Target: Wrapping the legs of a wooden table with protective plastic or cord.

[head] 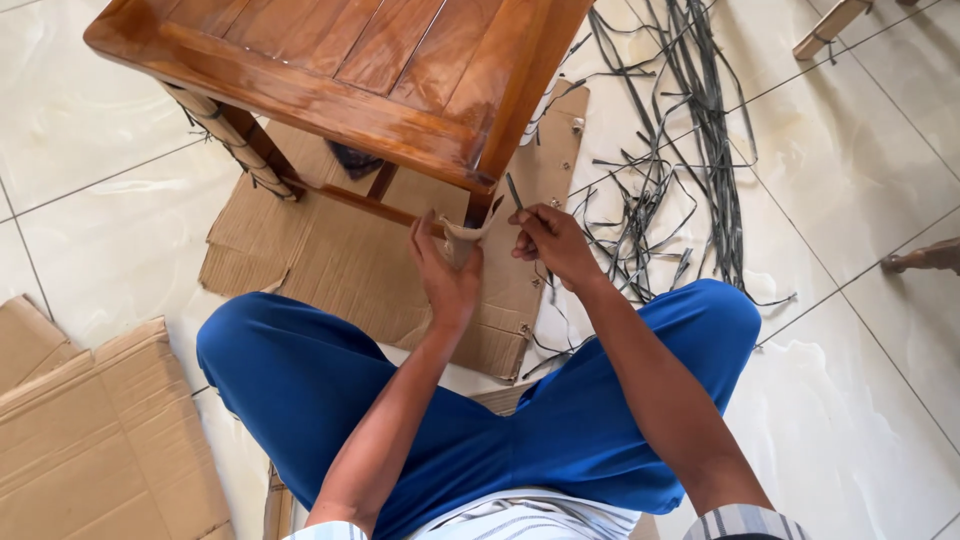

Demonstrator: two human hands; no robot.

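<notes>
Under the near corner of the wooden chair (400, 70), both hands are working at its leg.
Left hand (447, 270) is pressing a tan strip (462, 235) around the leg; right hand (550, 243) is pinching a dark strand (514, 192) pointing up and slightly left. Loose strands (690, 150) are crowding the right floor; cardboard (330, 260) is lying beneath, with bare tile (100, 120) stretching far left.

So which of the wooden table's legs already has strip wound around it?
The far-left leg: pale strip spirals down it. The near leg, by the left hand and right hand, shows bare wood up top.
</notes>
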